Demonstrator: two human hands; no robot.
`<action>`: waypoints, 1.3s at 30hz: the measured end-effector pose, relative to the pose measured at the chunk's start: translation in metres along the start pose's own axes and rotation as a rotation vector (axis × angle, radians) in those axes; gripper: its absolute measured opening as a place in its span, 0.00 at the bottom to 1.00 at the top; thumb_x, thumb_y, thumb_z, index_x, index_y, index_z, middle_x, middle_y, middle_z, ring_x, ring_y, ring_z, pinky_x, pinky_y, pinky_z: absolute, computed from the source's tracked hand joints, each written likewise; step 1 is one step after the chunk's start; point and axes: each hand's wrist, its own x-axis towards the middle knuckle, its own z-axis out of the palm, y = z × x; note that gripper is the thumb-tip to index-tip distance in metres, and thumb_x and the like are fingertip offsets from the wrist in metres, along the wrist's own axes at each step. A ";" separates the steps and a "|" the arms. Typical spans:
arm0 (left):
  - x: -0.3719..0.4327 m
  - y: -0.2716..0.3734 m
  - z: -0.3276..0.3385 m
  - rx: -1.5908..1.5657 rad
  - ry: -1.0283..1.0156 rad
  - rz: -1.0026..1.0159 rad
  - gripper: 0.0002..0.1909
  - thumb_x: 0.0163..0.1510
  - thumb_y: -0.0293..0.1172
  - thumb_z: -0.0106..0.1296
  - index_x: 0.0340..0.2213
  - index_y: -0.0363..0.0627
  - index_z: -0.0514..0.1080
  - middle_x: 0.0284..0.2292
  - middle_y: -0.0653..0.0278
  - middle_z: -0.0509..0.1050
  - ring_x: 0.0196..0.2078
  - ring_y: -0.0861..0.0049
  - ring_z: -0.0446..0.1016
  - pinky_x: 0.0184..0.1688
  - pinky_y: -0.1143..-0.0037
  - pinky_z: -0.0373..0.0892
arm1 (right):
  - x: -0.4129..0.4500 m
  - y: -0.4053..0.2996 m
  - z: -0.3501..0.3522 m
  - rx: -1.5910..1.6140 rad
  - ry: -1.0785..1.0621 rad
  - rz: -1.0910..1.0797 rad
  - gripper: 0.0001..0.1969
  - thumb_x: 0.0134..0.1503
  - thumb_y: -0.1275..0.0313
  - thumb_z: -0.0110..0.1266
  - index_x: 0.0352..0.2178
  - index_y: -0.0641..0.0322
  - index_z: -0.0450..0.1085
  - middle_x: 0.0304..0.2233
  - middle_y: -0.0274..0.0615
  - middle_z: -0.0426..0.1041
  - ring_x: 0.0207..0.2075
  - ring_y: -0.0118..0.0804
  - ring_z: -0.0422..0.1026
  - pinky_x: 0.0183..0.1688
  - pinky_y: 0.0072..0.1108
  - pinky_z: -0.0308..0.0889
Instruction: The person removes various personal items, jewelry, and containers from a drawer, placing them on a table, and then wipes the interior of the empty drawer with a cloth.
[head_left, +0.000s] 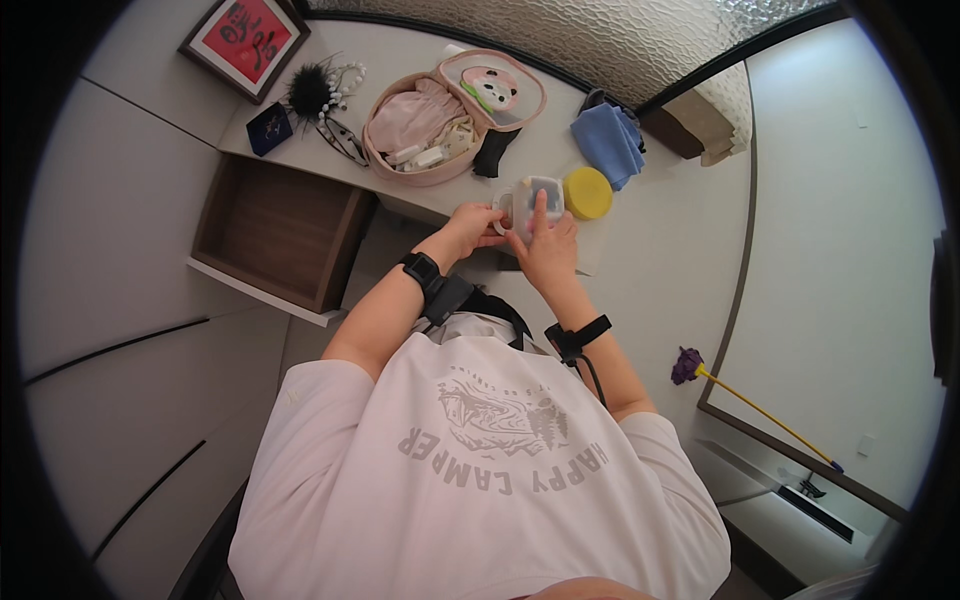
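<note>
Near the right end of the white desk, both hands are on a translucent plastic container (529, 196) with a loop handle on its left side. My left hand (474, 227) grips that handle. My right hand (549, 244) lies on the container's near right side, its index finger stretched over the top, where something dark shows through. A round yellow lid or tub (588, 193) stands just right of the container. Behind and to the left, a pink zip case (424, 177) lies unzipped with its panda-decorated lid raised; pink cloth and small white items are inside. What the container holds is unclear.
Blue cloth (607, 142) lies at the back right, a black folded item (493, 152) beside the case. Further left are glasses (343, 142), a beaded string (346, 84), a black feathery thing (311, 91), a dark blue box (270, 130) and a framed red picture (251, 41). An empty drawer (274, 229) juts out at left.
</note>
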 end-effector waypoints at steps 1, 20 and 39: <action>-0.001 0.001 -0.001 -0.017 -0.015 0.000 0.08 0.54 0.31 0.45 0.33 0.39 0.69 0.31 0.62 0.71 0.34 0.71 0.73 0.40 0.72 0.71 | -0.002 0.000 0.003 -0.002 -0.003 0.003 0.45 0.43 0.54 0.58 0.58 0.53 0.45 0.46 0.68 0.54 0.43 0.60 0.60 0.40 0.37 0.63; -0.019 0.021 0.035 0.169 0.011 0.241 0.15 0.51 0.41 0.51 0.35 0.43 0.71 0.28 0.72 0.70 0.28 0.85 0.65 0.32 0.80 0.63 | 0.021 0.022 0.025 0.896 0.067 0.274 0.42 0.45 0.56 0.57 0.54 0.65 0.45 0.52 0.64 0.49 0.52 0.54 0.56 0.53 0.34 0.54; -0.042 0.029 0.030 0.323 0.143 0.483 0.16 0.51 0.30 0.52 0.42 0.40 0.67 0.35 0.66 0.71 0.35 0.83 0.71 0.36 0.82 0.69 | 0.017 0.008 0.030 1.279 0.074 0.198 0.28 0.57 0.62 0.41 0.54 0.67 0.47 0.53 0.56 0.52 0.55 0.46 0.52 0.57 0.29 0.46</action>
